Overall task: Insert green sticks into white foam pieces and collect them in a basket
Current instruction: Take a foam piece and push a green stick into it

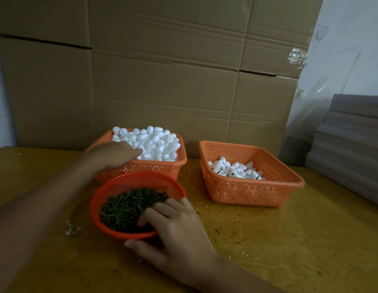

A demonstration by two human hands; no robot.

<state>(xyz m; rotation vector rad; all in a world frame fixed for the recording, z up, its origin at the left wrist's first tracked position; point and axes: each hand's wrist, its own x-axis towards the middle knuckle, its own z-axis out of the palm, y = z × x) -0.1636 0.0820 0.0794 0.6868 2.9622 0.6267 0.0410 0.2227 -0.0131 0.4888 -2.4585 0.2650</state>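
Note:
A square orange basket (162, 166) at the back is heaped with plain white foam pieces (156, 142). My left hand (114, 154) reaches into its left side, fingers among the foam; what the fingertips hold is hidden. In front stands a round red-orange bowl (99, 199) full of short green sticks (124, 208). My right hand (177, 231) lies over the bowl's right rim, fingers curled down into the sticks, thumb outside the rim. A second orange basket (253, 191) to the right holds several foam pieces with sticks in them (234, 171).
Everything stands on a worn yellow wooden table (289, 240). Flattened cardboard boxes (162, 70) form a wall right behind the baskets. A stack of grey boards (353, 149) stands at the right edge. White foam crumbs (70, 228) lie left of the bowl.

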